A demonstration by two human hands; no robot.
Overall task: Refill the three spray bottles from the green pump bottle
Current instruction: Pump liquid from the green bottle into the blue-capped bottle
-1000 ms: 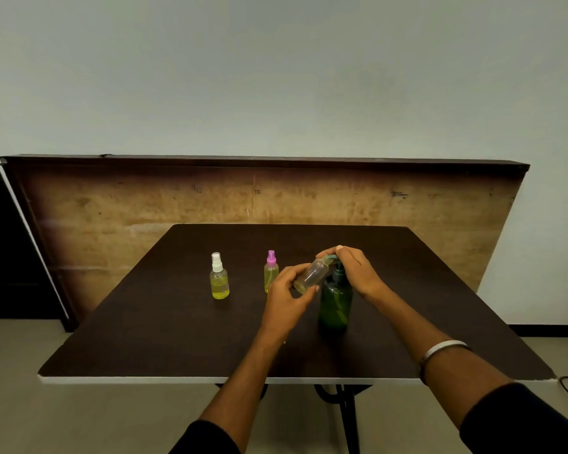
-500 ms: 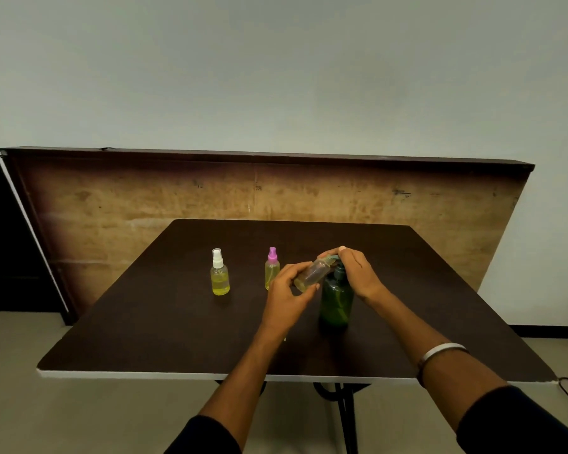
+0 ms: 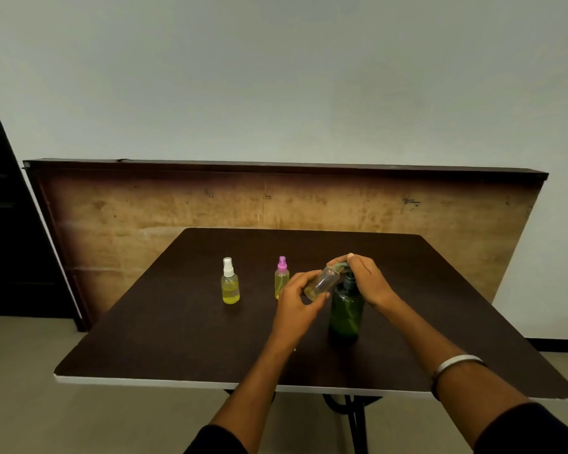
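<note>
Little change from half a second ago. Green pump bottle [image 3: 346, 311] stands upright on the dark table [image 3: 164, 326], same spot, right of centre. Right hand [image 3: 368, 283] still sits on top of its pump head, fingers curled over the pale green spout [image 3: 341, 265]; how far the head is pressed down, can't tell. Left hand [image 3: 297, 301] still grips the open clear bottle [image 3: 322, 282], capless and tilted, neck up against the spout, base toward the left hand's thumb. A little yellowish liquid sits at its low end, level about as before as far as I can tell. Just left of the pump bottle, partly behind the left hand, stands the pink-cap bottle [image 3: 281, 278]; further left, well apart, the white-cap bottle [image 3: 230, 285]. Both are upright, capped, hold yellow liquid and haven't moved. Silver bangle [image 3: 456, 363] on the right wrist. Wooden board [image 3: 276, 204] leans on the wall behind the table.
</note>
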